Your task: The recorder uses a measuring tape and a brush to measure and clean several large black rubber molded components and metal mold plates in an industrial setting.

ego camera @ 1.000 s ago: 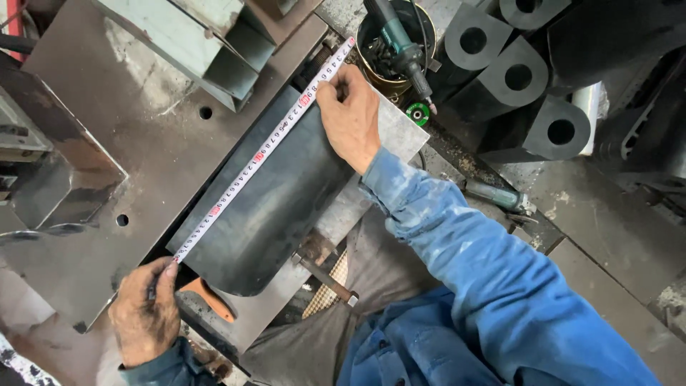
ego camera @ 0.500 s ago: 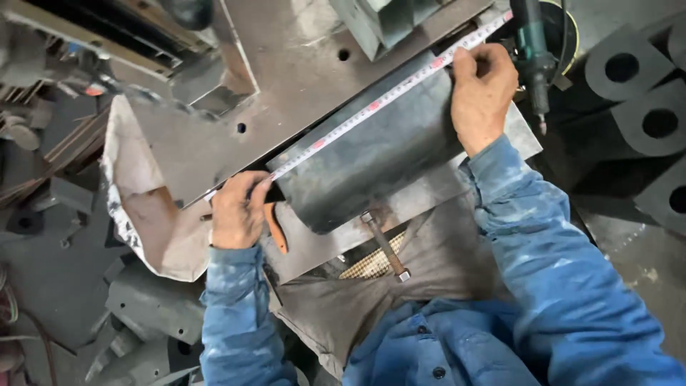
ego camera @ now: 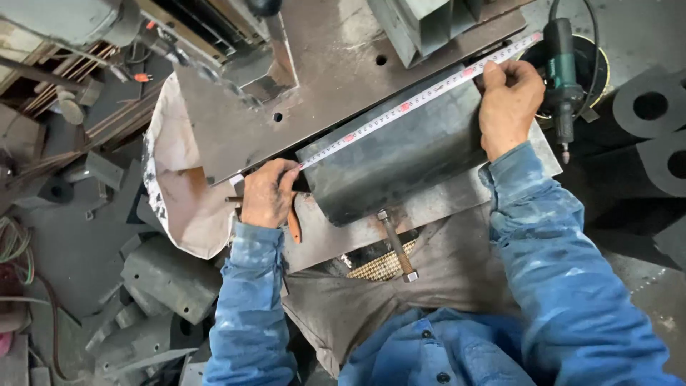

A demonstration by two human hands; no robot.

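Measuring step in hand: tape measure (ego camera: 414, 100) stretched along the far edge of the dark curved plate (ego camera: 400, 157), which lies on the steel desk (ego camera: 336, 78). Left hand (ego camera: 266, 194) pinches the tape at the plate's near-left corner; right hand (ego camera: 509, 106) presses it flat at the far-right corner. Next move likely calls for holding the tape taut and reading the mark.

The left hand (ego camera: 266, 194) has slid along the tape measure (ego camera: 418, 102) toward the right hand (ego camera: 509, 107), so the two hands are closer together than a second ago. It now pins the tape at the near corner of the dark metal sheet (ego camera: 400, 154), not far past it. The view has also swung, so the green power tool (ego camera: 561, 68) sits further to the right.
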